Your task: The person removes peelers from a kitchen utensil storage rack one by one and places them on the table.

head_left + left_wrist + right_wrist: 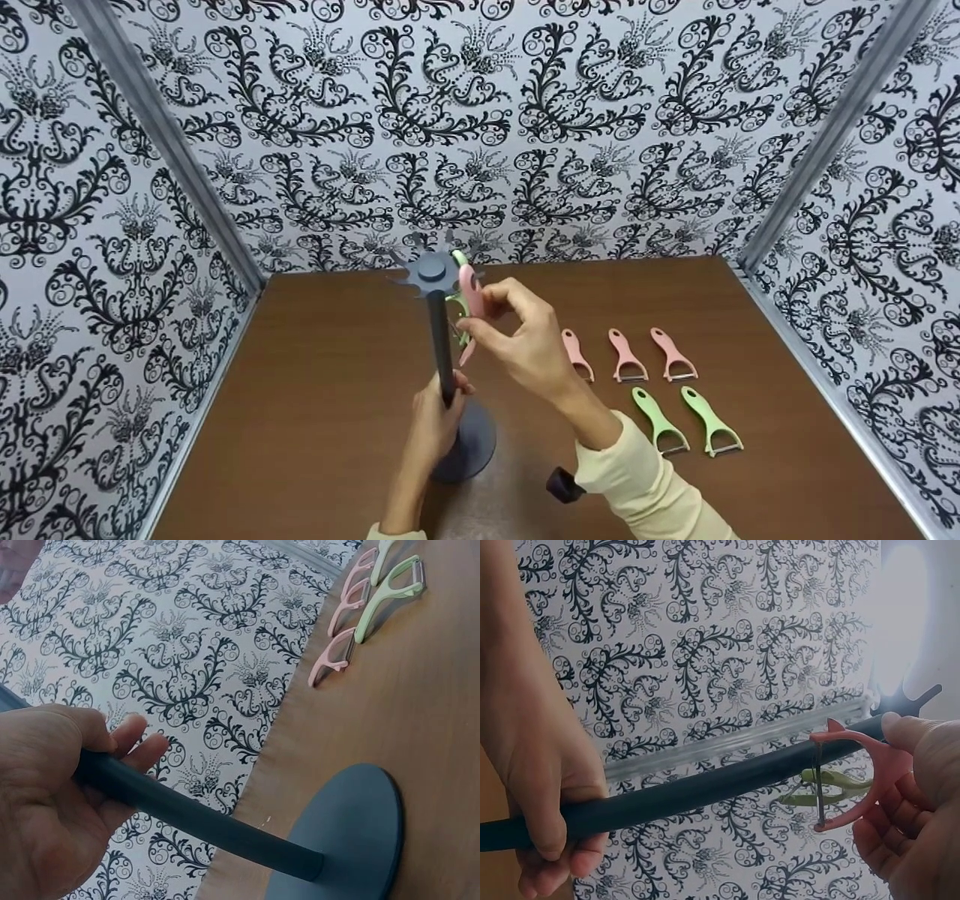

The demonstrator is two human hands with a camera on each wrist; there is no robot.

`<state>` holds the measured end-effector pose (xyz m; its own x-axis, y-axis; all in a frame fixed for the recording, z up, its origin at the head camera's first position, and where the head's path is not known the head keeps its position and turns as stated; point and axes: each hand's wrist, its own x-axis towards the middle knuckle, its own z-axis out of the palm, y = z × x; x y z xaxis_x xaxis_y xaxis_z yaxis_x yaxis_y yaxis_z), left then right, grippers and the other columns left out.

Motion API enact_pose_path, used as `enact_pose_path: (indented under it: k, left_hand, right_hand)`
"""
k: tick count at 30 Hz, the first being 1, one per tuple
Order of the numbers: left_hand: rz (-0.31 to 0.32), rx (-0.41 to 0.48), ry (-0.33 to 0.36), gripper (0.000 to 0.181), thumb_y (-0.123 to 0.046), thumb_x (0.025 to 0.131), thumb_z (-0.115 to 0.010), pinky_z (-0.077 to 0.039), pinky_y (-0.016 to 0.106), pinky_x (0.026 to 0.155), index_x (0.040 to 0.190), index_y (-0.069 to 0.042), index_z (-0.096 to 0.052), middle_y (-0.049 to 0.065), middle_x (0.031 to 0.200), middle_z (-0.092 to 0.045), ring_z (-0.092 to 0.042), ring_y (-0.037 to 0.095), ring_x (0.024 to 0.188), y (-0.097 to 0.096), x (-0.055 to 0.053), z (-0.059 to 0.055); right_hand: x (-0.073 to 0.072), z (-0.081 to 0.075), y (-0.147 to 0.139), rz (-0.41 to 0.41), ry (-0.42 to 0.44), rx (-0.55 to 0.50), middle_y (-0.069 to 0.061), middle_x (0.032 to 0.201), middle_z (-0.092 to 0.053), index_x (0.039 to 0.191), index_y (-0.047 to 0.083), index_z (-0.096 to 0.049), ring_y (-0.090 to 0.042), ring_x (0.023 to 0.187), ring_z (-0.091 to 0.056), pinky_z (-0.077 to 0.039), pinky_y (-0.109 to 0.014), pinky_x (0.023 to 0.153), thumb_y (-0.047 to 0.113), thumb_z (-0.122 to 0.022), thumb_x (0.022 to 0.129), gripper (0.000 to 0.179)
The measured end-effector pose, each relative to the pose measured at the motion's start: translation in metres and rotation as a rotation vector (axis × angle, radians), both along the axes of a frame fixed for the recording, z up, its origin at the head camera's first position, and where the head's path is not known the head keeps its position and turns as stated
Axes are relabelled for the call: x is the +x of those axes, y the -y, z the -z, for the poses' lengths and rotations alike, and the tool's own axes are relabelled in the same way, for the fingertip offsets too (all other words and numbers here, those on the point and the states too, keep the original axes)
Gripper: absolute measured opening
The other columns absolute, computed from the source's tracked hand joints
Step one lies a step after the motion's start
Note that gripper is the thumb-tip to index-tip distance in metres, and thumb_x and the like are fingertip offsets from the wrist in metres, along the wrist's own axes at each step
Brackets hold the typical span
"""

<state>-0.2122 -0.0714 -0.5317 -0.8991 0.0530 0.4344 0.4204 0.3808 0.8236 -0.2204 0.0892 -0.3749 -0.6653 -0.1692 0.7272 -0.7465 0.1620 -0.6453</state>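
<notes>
A dark grey utensil stand has a ring of hooks on top and a round base over the table. My left hand grips its pole partway up, fingers and thumb wrapped around it. Up beside the hooks, my right hand pinches a pink peeler by its handle. That peeler's blade end points down along the pole. Just behind it a green peeler hangs at the stand, partly hidden by the pink one.
Three pink peelers lie in a row on the brown table to the right, with two green peelers in front of them. A small black object shows by the right sleeve. Patterned walls enclose the table's back and sides.
</notes>
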Motion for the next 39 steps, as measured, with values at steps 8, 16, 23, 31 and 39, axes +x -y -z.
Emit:
enact_pose_path:
  k: [8,16,23,31,39]
  left_hand:
    - [-0.065,0.03,-0.017,0.019,0.011,0.093,-0.063,-0.055,0.035,0.076,0.096,-0.007,-0.061,-0.001,0.085,-0.072,-0.071,0.018,0.081,-0.005,0.001,0.004]
    - [-0.16,0.08,-0.144,0.011,0.0,0.098,-0.068,-0.052,0.033,0.069,0.102,-0.006,-0.06,-0.002,0.085,-0.072,-0.067,0.014,0.075,-0.011,0.004,0.012]
    - [-0.24,0.1,-0.129,0.018,-0.018,0.099,-0.072,-0.046,0.029,0.06,0.105,-0.006,-0.061,-0.005,0.081,-0.063,-0.054,0.01,0.068,-0.018,0.007,0.01]
    - [-0.346,0.04,-0.191,0.015,-0.018,0.099,-0.071,-0.043,0.03,0.058,0.102,-0.007,-0.061,-0.003,0.078,-0.056,-0.05,0.012,0.066,-0.024,0.007,0.002]
    - [-0.367,-0.057,-0.234,0.011,-0.007,0.1,-0.068,-0.047,0.033,0.055,0.097,-0.003,-0.058,-0.002,0.074,-0.053,-0.052,0.013,0.063,-0.026,0.006,0.005]
  right_hand:
    - [0.004,0.002,0.004,0.055,-0.032,0.009,0.0,0.098,-0.07,0.102,0.003,-0.073,-0.018,0.091,-0.066,-0.053,-0.033,0.086,0.01,-0.084,0.087,0.02]
    - [0.004,0.003,0.007,0.095,-0.092,0.023,-0.003,0.098,-0.07,0.103,0.001,-0.073,-0.018,0.092,-0.067,-0.054,-0.033,0.086,0.008,-0.084,0.086,0.021]
    - [0.006,0.001,0.007,0.116,-0.101,0.039,-0.001,0.096,-0.07,0.101,0.003,-0.074,-0.017,0.09,-0.066,-0.054,-0.032,0.084,0.012,-0.085,0.086,0.02]
    - [0.007,0.0,0.007,0.112,-0.093,0.051,0.0,0.096,-0.07,0.102,0.003,-0.074,-0.016,0.09,-0.066,-0.055,-0.032,0.084,0.012,-0.084,0.088,0.019]
    - [0.009,0.001,0.007,0.111,-0.098,0.061,-0.002,0.097,-0.069,0.103,0.002,-0.073,-0.016,0.09,-0.066,-0.055,-0.032,0.083,0.01,-0.082,0.089,0.018]
